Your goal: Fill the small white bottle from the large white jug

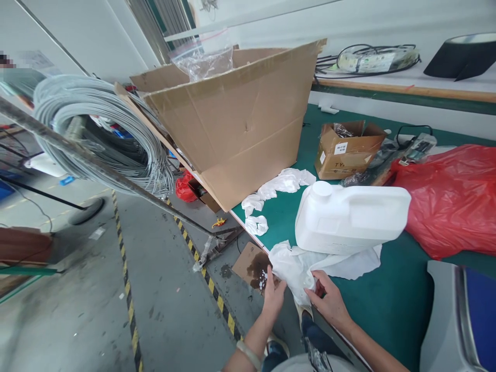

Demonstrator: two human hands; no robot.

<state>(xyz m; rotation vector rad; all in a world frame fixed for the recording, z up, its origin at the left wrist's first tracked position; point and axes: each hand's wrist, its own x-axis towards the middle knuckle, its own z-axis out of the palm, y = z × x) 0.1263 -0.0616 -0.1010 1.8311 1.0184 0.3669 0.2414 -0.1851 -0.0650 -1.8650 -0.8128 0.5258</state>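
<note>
Both my hands are on the white cloth [298, 266] hanging off the near edge of the green table [387, 305]. Right hand [329, 302] pinches a fold, left hand [273, 294] grips the dangling end, fingers curled. Thing is, the jug [351, 217] lies on its side on the far part of the cloth. Tug too hard and I reckon it slides off onto the floor [163, 289].

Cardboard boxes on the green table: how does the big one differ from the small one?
The big cardboard box is tipped over at the table's edge, open end up, with a clear bag sticking out; the small cardboard box sits upright, flaps open, bearing white labels. The big one dwarfs it. Both are plain brown cardboard.
</note>
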